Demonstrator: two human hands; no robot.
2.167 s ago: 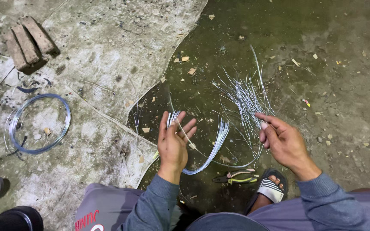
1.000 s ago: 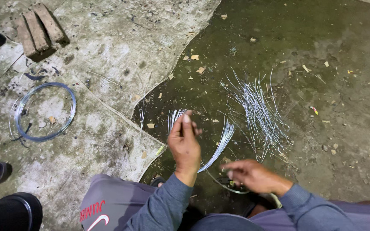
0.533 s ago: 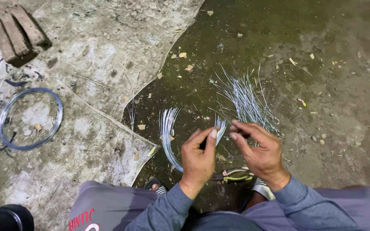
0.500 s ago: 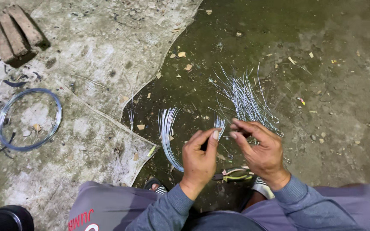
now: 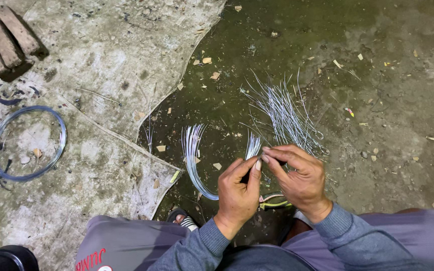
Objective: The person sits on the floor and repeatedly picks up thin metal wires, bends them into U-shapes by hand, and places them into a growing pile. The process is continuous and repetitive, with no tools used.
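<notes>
- While we look down from the head camera, we see the left hand (image 5: 237, 193) and the right hand (image 5: 300, 178) close together, low in the middle of the ground.
- Our left hand is closed on a curved bundle of wires (image 5: 193, 155); the bundle bends in a U shape, and its 2 fanned ends point up, away from us.
- Our right hand pinches with thumb and fingers at the right end of this bundle, just beside the left thumb; what exactly it grips is hidden by the fingers.
- Under the 2 hands the pliers (image 5: 272, 201) with yellow and pale handles lie on the dark wet ground (image 5: 377, 100), partly covered by the hands.
- Beyond the right hand a loose pile of cut wires (image 5: 285, 113) lies spread on the same dark ground.
- Near the left edge a wire coil (image 5: 26, 143) lies flat on the pale concrete sheet (image 5: 101, 60).
- At the top left corner some bricks (image 5: 6, 40) lie side by side.
</notes>
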